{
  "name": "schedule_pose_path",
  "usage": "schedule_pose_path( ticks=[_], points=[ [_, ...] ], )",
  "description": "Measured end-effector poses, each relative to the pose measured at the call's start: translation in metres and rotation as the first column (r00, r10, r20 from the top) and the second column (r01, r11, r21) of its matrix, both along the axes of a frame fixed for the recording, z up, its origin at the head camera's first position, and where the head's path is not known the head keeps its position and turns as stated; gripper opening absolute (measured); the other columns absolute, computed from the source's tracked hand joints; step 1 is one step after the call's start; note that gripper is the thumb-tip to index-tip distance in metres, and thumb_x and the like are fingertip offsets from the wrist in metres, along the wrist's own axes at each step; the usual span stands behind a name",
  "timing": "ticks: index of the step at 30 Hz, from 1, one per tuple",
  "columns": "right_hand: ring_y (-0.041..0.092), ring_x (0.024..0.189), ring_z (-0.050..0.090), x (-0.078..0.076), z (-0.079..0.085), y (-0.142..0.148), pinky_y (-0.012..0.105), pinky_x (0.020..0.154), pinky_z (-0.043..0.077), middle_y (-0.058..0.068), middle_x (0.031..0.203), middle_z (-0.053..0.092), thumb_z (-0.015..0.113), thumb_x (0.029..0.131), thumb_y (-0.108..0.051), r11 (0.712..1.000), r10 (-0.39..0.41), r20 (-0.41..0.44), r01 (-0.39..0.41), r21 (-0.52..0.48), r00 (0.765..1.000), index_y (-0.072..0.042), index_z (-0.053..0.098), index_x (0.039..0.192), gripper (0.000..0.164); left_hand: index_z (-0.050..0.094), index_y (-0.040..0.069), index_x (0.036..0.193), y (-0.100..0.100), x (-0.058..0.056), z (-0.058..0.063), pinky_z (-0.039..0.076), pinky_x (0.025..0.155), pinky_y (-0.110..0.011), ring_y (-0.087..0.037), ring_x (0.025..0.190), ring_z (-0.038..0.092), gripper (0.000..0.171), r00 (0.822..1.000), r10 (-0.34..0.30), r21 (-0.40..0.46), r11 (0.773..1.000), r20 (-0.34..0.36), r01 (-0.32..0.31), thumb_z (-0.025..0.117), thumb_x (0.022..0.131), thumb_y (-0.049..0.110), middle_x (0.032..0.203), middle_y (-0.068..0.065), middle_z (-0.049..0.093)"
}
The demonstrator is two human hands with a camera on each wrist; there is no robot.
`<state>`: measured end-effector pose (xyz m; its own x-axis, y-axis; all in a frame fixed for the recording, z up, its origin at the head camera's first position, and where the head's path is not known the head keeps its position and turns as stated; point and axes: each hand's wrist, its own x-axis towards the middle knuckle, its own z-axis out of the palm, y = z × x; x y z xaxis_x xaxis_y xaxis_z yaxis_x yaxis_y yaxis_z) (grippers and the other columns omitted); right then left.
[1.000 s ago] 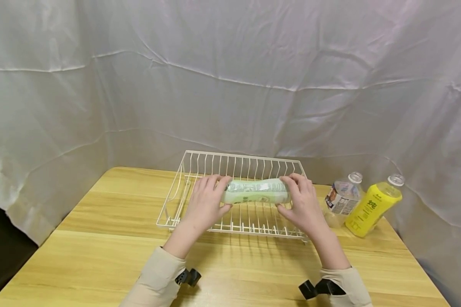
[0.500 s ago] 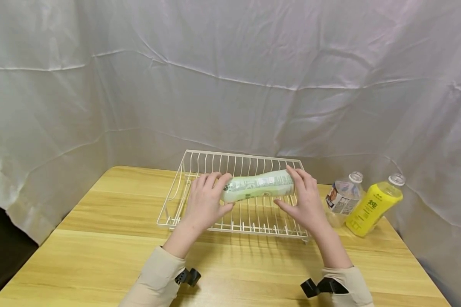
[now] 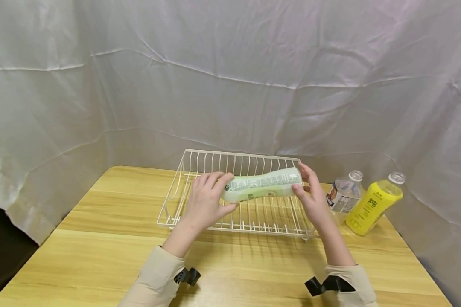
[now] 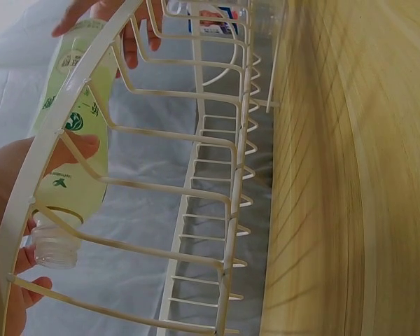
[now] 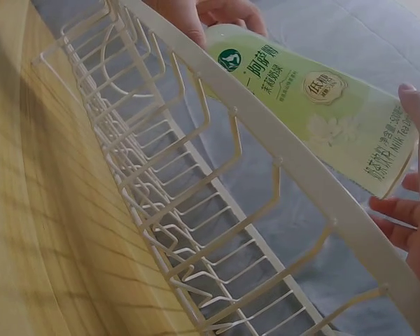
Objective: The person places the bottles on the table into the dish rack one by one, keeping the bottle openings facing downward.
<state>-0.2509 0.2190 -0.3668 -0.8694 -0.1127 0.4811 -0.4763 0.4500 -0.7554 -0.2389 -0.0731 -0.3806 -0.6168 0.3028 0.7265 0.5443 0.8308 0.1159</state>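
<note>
A pale green milk tea bottle (image 3: pixel 262 186) is held lengthwise above a white wire dish rack (image 3: pixel 243 153), its base end a little higher in the head view. My left hand (image 3: pixel 206 197) grips the neck end, thumb in front and fingers behind. The left wrist view shows the clear, uncapped bottle mouth (image 4: pixel 56 245) beside those fingers. At the base end, my right hand (image 3: pixel 314 197) holds the bottle between thumb and fingers. Chinese print and a white flower mark the label (image 5: pixel 294 98) in the right wrist view. The rack's bars partly cover the bottle in both wrist views.
Right of the rack stand a clear bottle (image 3: pixel 345 195) with a printed label and a yellow-labelled bottle (image 3: pixel 373 208). The wooden table (image 3: pixel 111 264) spreads under everything. A grey curtain (image 3: pixel 230 76) hangs behind and at the sides.
My right hand has moved right and swung round the bottle's base end. That end has risen and shifted right, so the bottle tilts more. The left hand has stayed nearly in place.
</note>
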Motion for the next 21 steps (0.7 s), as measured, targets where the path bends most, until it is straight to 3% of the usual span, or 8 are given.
schedule_pose_path(
  ticks=[5,9,14,21],
  points=[
    [0.009,0.106,0.053,0.002,-0.0004,0.0017,0.018,0.08,0.047,0.012,0.137,0.053,0.049,0.1,-0.013,1.0,0.018,0.018,-0.018,0.02,1.0,-0.017,0.037,0.149,0.051,0.056,0.02,0.127,0.0001,0.0,0.0001,0.046,0.088,-0.039,-0.022,0.102,0.056,0.072,1.0,-0.026,-0.003,1.0,-0.003,0.026,0.085,0.067,0.044,0.117,-0.003,0.063],
    [0.006,0.088,0.054,0.0026,-0.0022,0.0022,0.019,0.07,0.051,0.0,0.114,0.058,0.05,0.099,-0.011,1.0,0.029,0.004,-0.029,0.006,1.0,-0.01,0.042,0.144,0.045,0.055,0.019,0.128,0.0002,-0.0007,-0.0002,0.046,0.092,-0.039,-0.022,0.103,0.056,0.071,0.999,-0.043,-0.01,0.999,0.011,0.043,0.084,0.068,0.044,0.116,-0.003,0.062],
    [0.004,0.082,0.054,0.0045,-0.002,0.0011,0.018,0.065,0.05,-0.014,0.101,0.058,0.056,0.096,-0.014,0.999,-0.038,-0.03,0.038,-0.014,0.999,-0.007,0.05,0.135,0.041,0.053,0.019,0.132,0.0004,-0.0015,-0.0008,0.045,0.097,-0.041,-0.022,0.106,0.055,0.072,0.997,-0.065,-0.017,0.998,0.05,0.066,0.082,0.072,0.046,0.118,-0.004,0.061],
    [0.001,0.08,0.054,0.0068,-0.0012,-0.0008,0.015,0.062,0.048,-0.026,0.099,0.058,0.057,0.093,-0.016,0.993,-0.103,-0.058,0.1,-0.065,0.993,-0.005,0.055,0.131,0.039,0.048,0.019,0.14,0.0003,-0.0015,-0.0013,0.045,0.102,-0.044,-0.023,0.11,0.055,0.075,0.996,-0.085,-0.013,0.996,0.042,0.085,0.078,0.077,0.047,0.123,-0.004,0.061]
  ],
)
